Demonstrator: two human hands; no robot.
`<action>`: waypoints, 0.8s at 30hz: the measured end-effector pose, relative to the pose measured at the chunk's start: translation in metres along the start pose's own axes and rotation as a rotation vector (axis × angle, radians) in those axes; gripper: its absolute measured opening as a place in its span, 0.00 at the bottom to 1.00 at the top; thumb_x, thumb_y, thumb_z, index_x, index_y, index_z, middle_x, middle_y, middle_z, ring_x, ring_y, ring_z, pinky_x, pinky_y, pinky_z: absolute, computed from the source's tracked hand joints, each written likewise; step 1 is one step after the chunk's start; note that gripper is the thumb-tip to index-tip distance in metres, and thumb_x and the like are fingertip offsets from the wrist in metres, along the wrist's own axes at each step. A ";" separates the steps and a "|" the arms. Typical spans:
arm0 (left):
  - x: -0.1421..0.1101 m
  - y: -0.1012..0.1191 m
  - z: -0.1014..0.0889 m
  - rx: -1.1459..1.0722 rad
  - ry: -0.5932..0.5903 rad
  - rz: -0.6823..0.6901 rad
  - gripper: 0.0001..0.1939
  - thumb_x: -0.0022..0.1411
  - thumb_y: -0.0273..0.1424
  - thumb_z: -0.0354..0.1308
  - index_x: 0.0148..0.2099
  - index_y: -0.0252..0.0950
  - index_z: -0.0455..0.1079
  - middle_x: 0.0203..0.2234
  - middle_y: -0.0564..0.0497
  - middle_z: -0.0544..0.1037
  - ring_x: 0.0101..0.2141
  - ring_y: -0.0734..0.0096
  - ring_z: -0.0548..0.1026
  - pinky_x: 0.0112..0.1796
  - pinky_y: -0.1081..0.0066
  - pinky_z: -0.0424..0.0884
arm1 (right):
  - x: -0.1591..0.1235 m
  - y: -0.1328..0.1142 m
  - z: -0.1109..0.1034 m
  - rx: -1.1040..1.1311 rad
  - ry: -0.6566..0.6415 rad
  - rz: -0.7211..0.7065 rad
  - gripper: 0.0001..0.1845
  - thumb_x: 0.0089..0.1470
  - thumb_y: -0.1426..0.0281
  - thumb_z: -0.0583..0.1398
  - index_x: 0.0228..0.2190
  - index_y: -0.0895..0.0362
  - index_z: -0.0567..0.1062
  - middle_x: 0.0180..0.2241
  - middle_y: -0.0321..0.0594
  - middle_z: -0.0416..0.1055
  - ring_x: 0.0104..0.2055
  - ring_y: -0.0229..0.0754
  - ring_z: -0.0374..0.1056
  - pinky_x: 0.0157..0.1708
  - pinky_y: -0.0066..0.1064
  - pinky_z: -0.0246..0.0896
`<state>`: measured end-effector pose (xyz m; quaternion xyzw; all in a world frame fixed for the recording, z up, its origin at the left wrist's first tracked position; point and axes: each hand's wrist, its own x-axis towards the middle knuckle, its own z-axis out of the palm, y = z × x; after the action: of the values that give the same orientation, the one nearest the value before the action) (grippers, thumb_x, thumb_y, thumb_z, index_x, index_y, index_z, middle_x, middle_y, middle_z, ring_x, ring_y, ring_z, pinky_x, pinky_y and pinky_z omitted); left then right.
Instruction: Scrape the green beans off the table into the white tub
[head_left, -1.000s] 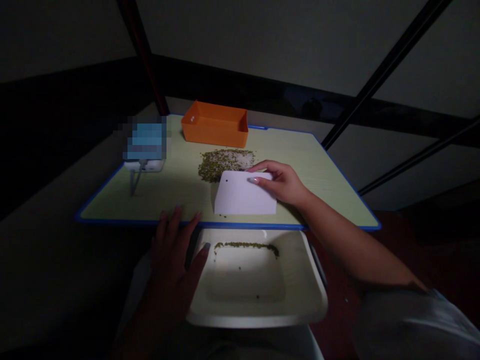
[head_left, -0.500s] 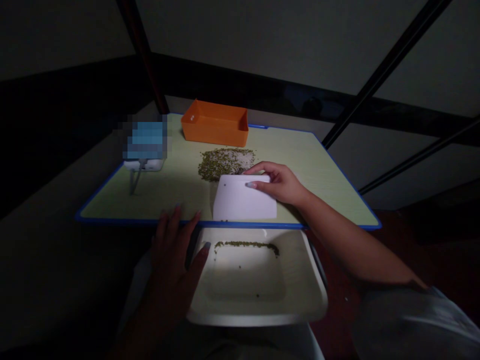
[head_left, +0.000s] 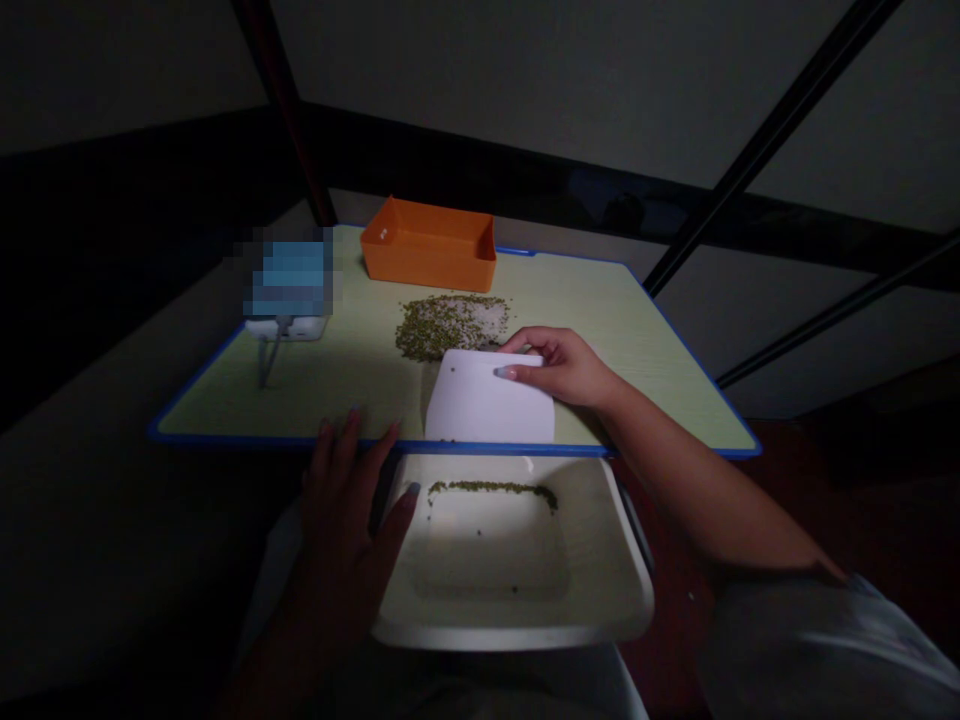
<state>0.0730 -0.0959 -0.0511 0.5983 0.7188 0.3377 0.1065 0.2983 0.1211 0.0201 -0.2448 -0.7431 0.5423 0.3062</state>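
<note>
A flat white card (head_left: 489, 400) with rounded corners leans between the pile and the table's front edge, its upper edge tilted up. My right hand (head_left: 564, 365) pinches its upper right part, thumb on the near face and fingers behind it. One small bean sits near its upper left corner, with a couple more at its lower edge. Just beyond lies a pile of green beans mixed with white grains (head_left: 450, 325). My left hand (head_left: 352, 490) is open, fingers spread at the table's front edge beside a white basin (head_left: 517, 637). Inside the basin, green beans form a line along the far side.
An orange bin (head_left: 427, 265) stands at the back of the pale green table (head_left: 600, 320), which has a blue rim. On the left a blurred-out device (head_left: 289, 285) rests on a white base with a cable. Dark walls rise behind.
The white card has tipped slightly and its lower edge now meets the blue table rim. My right hand's fingers have drawn in a little behind it. My left hand stays almost still.
</note>
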 end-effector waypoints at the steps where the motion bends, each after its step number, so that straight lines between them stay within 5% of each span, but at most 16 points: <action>1: 0.000 0.000 0.000 -0.001 0.001 -0.002 0.27 0.72 0.48 0.46 0.71 0.56 0.56 0.78 0.51 0.47 0.77 0.55 0.38 0.74 0.33 0.44 | 0.000 0.000 0.000 0.002 -0.001 0.001 0.23 0.47 0.55 0.75 0.35 0.59 0.80 0.29 0.35 0.76 0.29 0.35 0.68 0.32 0.29 0.65; 13: -0.001 0.003 -0.001 -0.008 -0.006 -0.031 0.28 0.72 0.49 0.45 0.71 0.57 0.56 0.78 0.52 0.47 0.77 0.56 0.38 0.73 0.30 0.46 | -0.004 -0.007 0.000 0.012 0.064 0.039 0.23 0.44 0.55 0.76 0.34 0.59 0.81 0.26 0.34 0.76 0.24 0.33 0.65 0.24 0.26 0.60; 24: 0.001 0.009 -0.004 -0.043 -0.024 -0.080 0.30 0.71 0.51 0.43 0.69 0.49 0.61 0.77 0.44 0.50 0.77 0.52 0.42 0.70 0.28 0.50 | -0.003 -0.010 -0.008 0.039 0.428 0.040 0.27 0.36 0.51 0.77 0.32 0.57 0.80 0.24 0.36 0.77 0.21 0.37 0.66 0.20 0.27 0.58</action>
<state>0.0777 -0.0960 -0.0430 0.5706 0.7333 0.3415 0.1415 0.3060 0.1209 0.0308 -0.3633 -0.6456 0.4981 0.4506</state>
